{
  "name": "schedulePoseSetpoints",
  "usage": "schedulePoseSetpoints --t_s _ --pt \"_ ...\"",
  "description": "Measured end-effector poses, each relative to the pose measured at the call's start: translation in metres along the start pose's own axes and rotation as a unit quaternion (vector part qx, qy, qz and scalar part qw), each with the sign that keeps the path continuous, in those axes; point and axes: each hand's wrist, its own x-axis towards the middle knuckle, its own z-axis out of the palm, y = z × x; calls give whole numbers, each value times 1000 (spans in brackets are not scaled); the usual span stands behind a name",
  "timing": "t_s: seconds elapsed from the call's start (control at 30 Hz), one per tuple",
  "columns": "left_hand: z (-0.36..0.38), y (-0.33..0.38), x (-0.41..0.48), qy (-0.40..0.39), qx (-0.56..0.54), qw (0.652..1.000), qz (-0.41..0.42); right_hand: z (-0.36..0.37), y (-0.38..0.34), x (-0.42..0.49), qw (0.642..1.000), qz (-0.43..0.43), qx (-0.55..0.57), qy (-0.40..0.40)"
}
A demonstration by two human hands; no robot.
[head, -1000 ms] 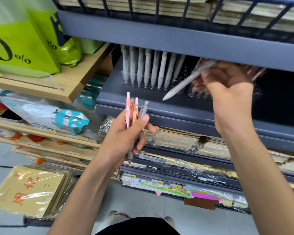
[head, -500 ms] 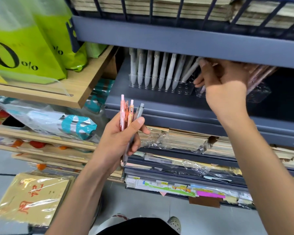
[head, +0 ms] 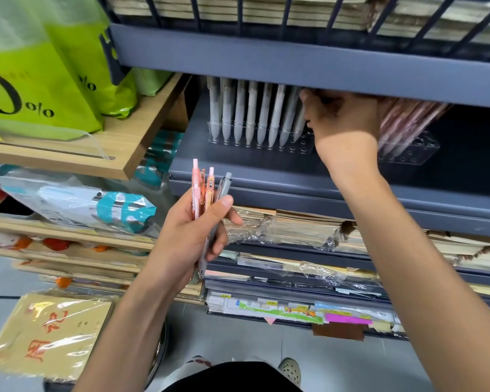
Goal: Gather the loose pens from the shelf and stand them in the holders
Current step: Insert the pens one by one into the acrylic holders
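Task part-way: the left hand (head: 187, 239) grips a bundle of pens (head: 207, 190), pink, orange and grey, not yet placed. The right hand (head: 340, 120) reaches under the upper shelf edge (head: 294, 69), touching the row of white pens (head: 252, 114) standing in the clear holder (head: 260, 144) just left of it. Whether it pinches one cannot be told. A second holder (head: 408, 152) stands just right of it

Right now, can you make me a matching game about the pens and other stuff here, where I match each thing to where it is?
Things:
1. white pens
2. pink and grey pens
3. green bag
4. right hand

Places:
A. on the wooden shelf
B. gripped in the left hand
C. up under the grey shelf
D. standing in the clear holder

Pairs: 1-D, 2-B, 3-A, 4-C
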Motion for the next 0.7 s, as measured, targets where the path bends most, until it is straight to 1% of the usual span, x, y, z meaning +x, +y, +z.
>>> schedulePoseSetpoints --t_s 0.13,0.23,0.4,0.47,0.57,0.7 --pt "-2 -4 -2 0 -9 1000 0 3 5 5 999 -25 -33 11" --pt "-2 -8 -5 0 -22 1000 -6 4 11 4 996 -34 -86 3" --pt "3 -10 -10 17 -29 999 -14 1 12 6 989 -63 -133 6" --pt "6 -10 -12 24 -26 999 -14 -1 12 5 990 -61 -125 -6" --pt "13 -8 -14 35 -22 999 -14 -5 13 1 995 -33 -76 -49" --pt "25 -8 -15 42 -37 998 -24 -20 13 -8 998 -8 -13 -67"
